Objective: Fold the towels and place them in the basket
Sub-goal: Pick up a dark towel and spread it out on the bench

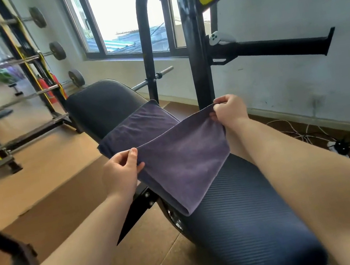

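Okay, mid-fold. Purple-grey microfibre towel [181,161] lies across the black ribbed padded weight bench [249,217], at the gap between seat pad and back pad. The far part is flat on the pad and hangs off its left side. The near part is lifted as a flap, with a rounded fold at its near end resting on the seat.

Left hand [120,174] pinches the flap's left corner between thumb and fingers. Right hand [229,109] pinches the far right corner, fingers curled over the hem. The hands are well apart, one at each end of the same edge, so the edge runs nearly taut between them. Likely reason: a stretched edge keeps the flap square and unwrinkled when it is laid over the flat part. The bench serves as the folding surface, probably because it is the only padded flat spot in reach.

Judged stage: first towel, early fold, not finished. No basket in view and no other towels visible, so the placing step is not started.

Around: black and yellow barbell rack [24,65] to the left, white handheld controller [220,38] perched on the black upright frame [195,47] far right, white cables [309,132] on the floor to the right, window [121,18] behind.
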